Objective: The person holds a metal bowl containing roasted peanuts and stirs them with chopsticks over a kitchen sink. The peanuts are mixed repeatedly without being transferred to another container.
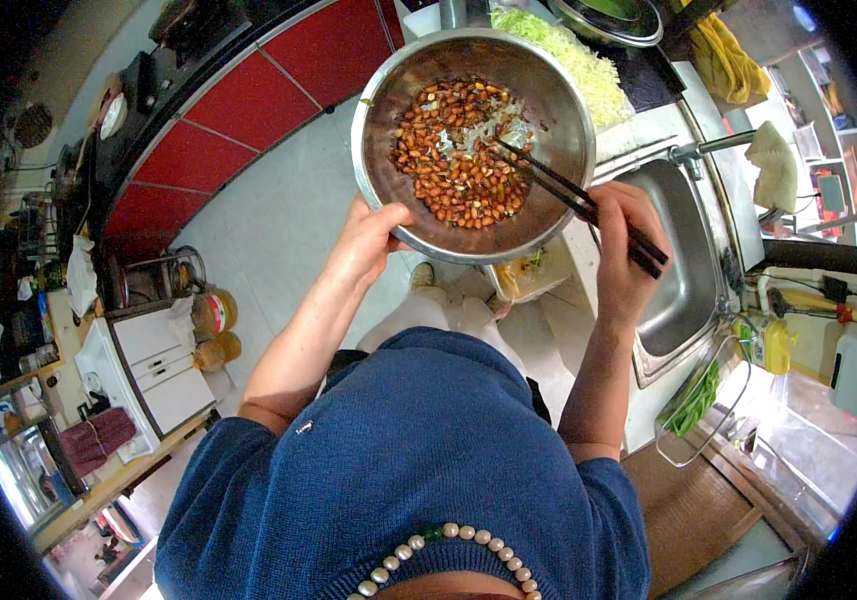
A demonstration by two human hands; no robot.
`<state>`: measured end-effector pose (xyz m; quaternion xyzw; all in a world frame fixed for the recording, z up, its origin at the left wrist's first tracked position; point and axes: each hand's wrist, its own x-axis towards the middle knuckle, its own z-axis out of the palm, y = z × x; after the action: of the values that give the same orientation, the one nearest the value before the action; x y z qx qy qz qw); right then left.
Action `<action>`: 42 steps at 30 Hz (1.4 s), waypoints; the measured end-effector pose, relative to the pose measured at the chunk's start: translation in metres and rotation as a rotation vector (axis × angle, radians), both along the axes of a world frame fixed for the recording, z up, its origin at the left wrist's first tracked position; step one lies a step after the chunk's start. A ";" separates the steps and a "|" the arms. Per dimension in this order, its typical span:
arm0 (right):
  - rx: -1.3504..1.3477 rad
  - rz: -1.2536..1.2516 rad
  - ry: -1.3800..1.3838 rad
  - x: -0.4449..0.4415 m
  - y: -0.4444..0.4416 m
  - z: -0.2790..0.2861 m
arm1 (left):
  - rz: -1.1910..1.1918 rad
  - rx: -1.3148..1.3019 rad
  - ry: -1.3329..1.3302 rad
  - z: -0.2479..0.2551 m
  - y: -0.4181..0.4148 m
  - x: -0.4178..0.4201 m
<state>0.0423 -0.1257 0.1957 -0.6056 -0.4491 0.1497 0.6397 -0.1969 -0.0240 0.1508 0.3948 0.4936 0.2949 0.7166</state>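
A wide stainless steel bowl (473, 244) is held up in front of me. Inside lie reddish-brown peanuts (466, 191) in dark liquid, with some whitish translucent pieces (499, 129) among them. My left hand (377, 229) grips the bowl's near left rim, its thumb over the edge and the other fingers hidden beneath. In my right hand (627, 240) is a pair of dark chopsticks (559, 187). They slant over the right rim, and their tips are down among the peanuts and pale pieces.
A steel sink (687, 277) with a faucet (713, 146) is on the right. Shredded cabbage (578, 67) lies on the counter beyond the bowl. Below the bowl stands a bin (544, 281) with scraps. Red cabinets (248, 124) line the left; oil jugs (214, 313) stand on the floor.
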 end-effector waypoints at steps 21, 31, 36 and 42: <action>0.065 0.091 -0.118 -0.018 0.012 -0.005 | -0.015 -0.005 0.007 0.009 0.000 0.010; 0.056 0.122 -0.161 -0.016 0.021 -0.006 | -0.012 -0.011 0.006 0.006 0.005 0.010; 0.076 0.135 -0.125 -0.016 0.025 -0.009 | -0.017 0.007 0.032 0.004 0.006 0.009; 0.088 0.130 -0.118 -0.017 0.029 -0.010 | -0.012 0.000 0.033 0.008 0.008 0.010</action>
<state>0.0254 -0.0964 0.1860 -0.5543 -0.5304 0.1349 0.6271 -0.1872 -0.0162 0.1590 0.4029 0.5030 0.2839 0.7100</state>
